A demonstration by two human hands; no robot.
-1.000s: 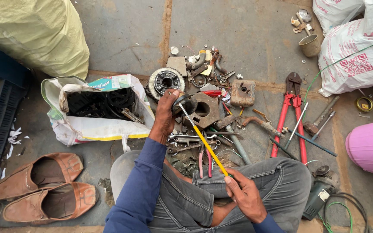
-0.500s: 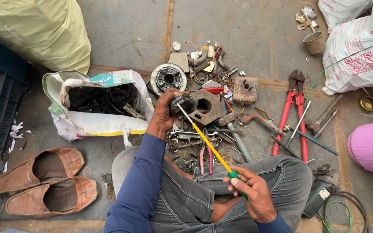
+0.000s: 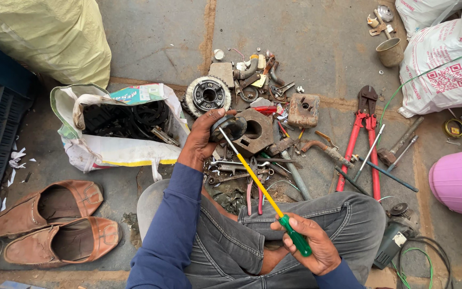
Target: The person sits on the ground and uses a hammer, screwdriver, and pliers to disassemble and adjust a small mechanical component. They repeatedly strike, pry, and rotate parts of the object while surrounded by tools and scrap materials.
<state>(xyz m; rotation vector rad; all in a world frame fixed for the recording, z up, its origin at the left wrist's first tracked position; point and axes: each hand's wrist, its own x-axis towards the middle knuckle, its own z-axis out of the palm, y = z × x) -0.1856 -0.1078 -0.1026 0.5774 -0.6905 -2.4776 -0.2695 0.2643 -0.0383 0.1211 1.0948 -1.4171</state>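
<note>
Since the earlier frame, the right hand (image 3: 308,243) has slid back onto the screwdriver (image 3: 266,195) handle, clamped there. Head view: left hand (image 3: 205,140) grips a round metal part (image 3: 230,127) above the floor (image 3: 151,37); the tip sits in it. A slip could jab the fingers.

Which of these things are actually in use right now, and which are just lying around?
In use:
left hand holding small round metal part
right hand holding long screwdriver, tip at the part

Lying about:
red bolt cutters
toothed wheel
brown shoes
sack of black parts
</note>
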